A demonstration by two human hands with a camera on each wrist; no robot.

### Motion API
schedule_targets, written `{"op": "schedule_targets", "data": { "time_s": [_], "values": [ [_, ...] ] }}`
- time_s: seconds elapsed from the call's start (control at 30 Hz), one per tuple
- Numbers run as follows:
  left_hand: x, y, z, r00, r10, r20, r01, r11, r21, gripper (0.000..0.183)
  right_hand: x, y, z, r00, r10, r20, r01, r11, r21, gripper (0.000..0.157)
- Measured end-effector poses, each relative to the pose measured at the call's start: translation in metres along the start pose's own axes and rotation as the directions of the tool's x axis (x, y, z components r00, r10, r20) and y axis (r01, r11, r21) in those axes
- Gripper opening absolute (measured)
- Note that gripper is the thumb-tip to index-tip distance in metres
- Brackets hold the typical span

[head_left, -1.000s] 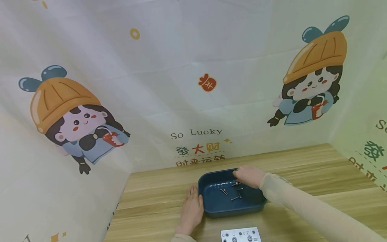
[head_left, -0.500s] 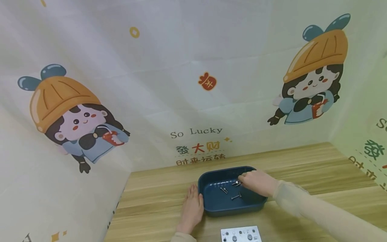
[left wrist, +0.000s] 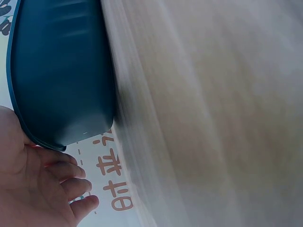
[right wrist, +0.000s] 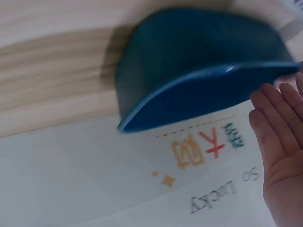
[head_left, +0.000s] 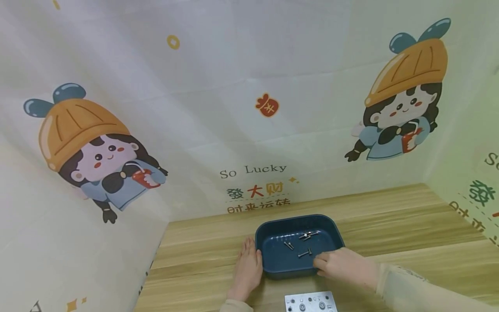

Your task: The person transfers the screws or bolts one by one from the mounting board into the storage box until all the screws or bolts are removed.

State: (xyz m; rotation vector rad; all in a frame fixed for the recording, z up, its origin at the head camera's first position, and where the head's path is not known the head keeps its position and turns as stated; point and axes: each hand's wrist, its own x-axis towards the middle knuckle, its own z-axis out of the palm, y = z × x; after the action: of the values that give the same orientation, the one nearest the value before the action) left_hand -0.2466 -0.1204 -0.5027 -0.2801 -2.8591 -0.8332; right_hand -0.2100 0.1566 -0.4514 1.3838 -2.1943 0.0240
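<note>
A dark blue rectangular tub (head_left: 290, 272) stands on the wooden table, with several small metal screws (head_left: 304, 254) scattered on its floor. Against the tub's left wall rests my left hand (head_left: 248, 268), its fingers straight; the left wrist view shows the palm beside the rim. My right hand (head_left: 339, 265) is over the front right corner of the tub, fingertips right at the rim. In the right wrist view its outer fingers (right wrist: 272, 111) extend loosely beside the tub, while thumb and index are out of frame. I cannot tell whether they pinch a screw.
A silver metal plate (head_left: 309, 301) with holes and round fittings lies in front of the tub, cut off by the bottom edge of the head view. Printed cloth (head_left: 218, 130) hangs behind and at the sides of the wooden table (head_left: 195, 260).
My right hand has moved from the far side of the tub towards me to its front right corner, uncovering screws near the back. The left hand has stayed at the tub's left wall.
</note>
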Motion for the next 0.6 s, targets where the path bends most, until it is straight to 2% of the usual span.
{"op": "schedule_targets", "data": {
  "time_s": [0.1, 0.23, 0.3, 0.47, 0.5, 0.6],
  "values": [
    [0.001, 0.0, 0.0, 1.0, -0.003, 0.002, 0.003, 1.0, 0.001, 0.05, -0.008, -0.013, -0.003, 0.999, -0.035, -0.016, 0.036, 0.999, 0.033, 0.019],
    [0.003, -0.002, 0.001, 1.0, -0.008, -0.004, 0.008, 1.0, 0.005, 0.05, -0.016, -0.027, -0.008, 0.999, -0.031, 0.016, 0.029, 0.996, 0.083, 0.028],
    [0.003, -0.002, 0.001, 1.0, -0.006, -0.008, 0.006, 1.0, 0.006, 0.05, -0.021, -0.032, -0.01, 0.999, -0.018, 0.044, 0.013, 0.994, 0.112, 0.027],
    [0.003, -0.002, 0.001, 1.0, -0.006, 0.003, 0.006, 1.0, 0.007, 0.05, -0.033, -0.045, -0.009, 0.999, -0.01, 0.047, -0.002, 0.969, 0.249, 0.011],
    [0.003, -0.002, 0.001, 1.0, -0.008, 0.006, 0.008, 1.0, 0.006, 0.05, -0.036, -0.047, -0.009, 0.998, -0.01, 0.058, -0.007, 0.958, 0.285, 0.012],
    [0.003, -0.002, 0.001, 1.0, -0.011, 0.009, 0.011, 1.0, 0.002, 0.05, -0.042, -0.055, -0.007, 0.998, -0.007, 0.057, -0.011, 0.952, 0.307, 0.021]
  ]
}}
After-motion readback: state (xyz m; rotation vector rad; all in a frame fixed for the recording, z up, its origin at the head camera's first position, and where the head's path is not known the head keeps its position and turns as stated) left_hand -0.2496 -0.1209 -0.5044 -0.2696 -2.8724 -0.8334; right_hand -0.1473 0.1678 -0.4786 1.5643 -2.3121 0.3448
